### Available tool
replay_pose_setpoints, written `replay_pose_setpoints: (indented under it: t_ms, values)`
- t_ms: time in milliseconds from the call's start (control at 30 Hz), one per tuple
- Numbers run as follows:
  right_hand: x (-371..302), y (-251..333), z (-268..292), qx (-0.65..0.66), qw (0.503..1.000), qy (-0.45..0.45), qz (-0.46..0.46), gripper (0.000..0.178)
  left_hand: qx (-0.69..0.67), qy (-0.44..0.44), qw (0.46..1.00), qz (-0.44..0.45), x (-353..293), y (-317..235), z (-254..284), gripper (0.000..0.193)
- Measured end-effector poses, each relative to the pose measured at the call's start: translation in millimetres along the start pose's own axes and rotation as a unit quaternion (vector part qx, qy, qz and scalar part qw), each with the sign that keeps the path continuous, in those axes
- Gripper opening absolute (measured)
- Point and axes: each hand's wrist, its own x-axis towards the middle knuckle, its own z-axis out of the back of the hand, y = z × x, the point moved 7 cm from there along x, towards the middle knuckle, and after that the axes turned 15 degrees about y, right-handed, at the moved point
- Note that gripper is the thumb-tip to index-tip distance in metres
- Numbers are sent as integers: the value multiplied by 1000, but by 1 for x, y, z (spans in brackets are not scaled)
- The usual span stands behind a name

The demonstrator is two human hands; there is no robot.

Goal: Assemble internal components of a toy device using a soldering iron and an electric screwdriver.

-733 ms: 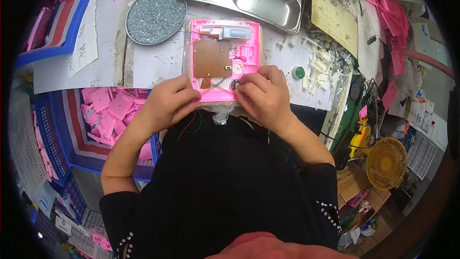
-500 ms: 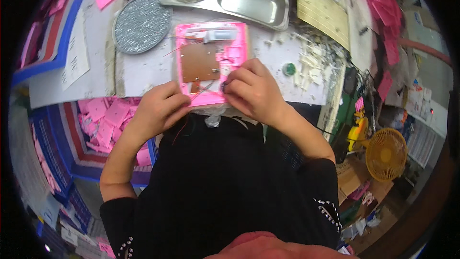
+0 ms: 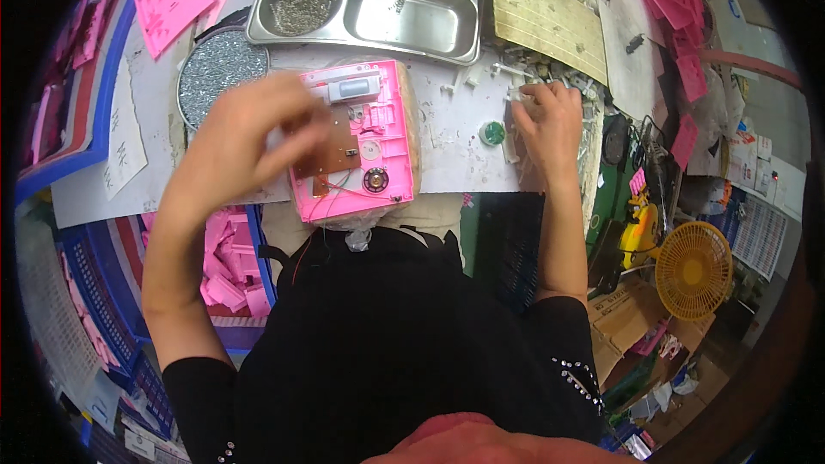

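A pink plastic housing (image 3: 404,133) lies face up on a wrapped pad in front of me. Inside it are a brown circuit board (image 3: 338,160), a grey-white block (image 3: 354,88) at the far end, and a small round black speaker (image 3: 375,180) at the near right. Thin red wires trail over its near edge. My left hand (image 3: 262,133), smeared by motion, hovers above the housing's left side and hides part of the board. Over at the right, my right hand (image 3: 552,125) has thumb and fingers apart above small white plastic parts (image 3: 513,150).
A steel compartment tray (image 3: 468,39) of small metal pieces stands at the back. Beside my left hand is a round dish of silvery pieces (image 3: 219,64). A small green-topped round item (image 3: 491,133) sits left of my right hand. Pink parts (image 3: 228,266) fill a bin below left.
Both hands have left the housing: the left rose up and leftward, the right moved right to the white parts. The speaker now shows uncovered. The view has shifted slightly.
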Motion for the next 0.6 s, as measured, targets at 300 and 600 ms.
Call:
replay_pose_setpoints:
  t_ms: [300, 600]
  values:
    - [5, -5, -7, 94, 993, -62, 22, 21, 231, -14, 965, 123, 132, 70, 12, 19]
    - [-4, -3, 3, 266, 963, -28, 11, 20, 280, 39, 956, 74, 178, 87, -21, 25]
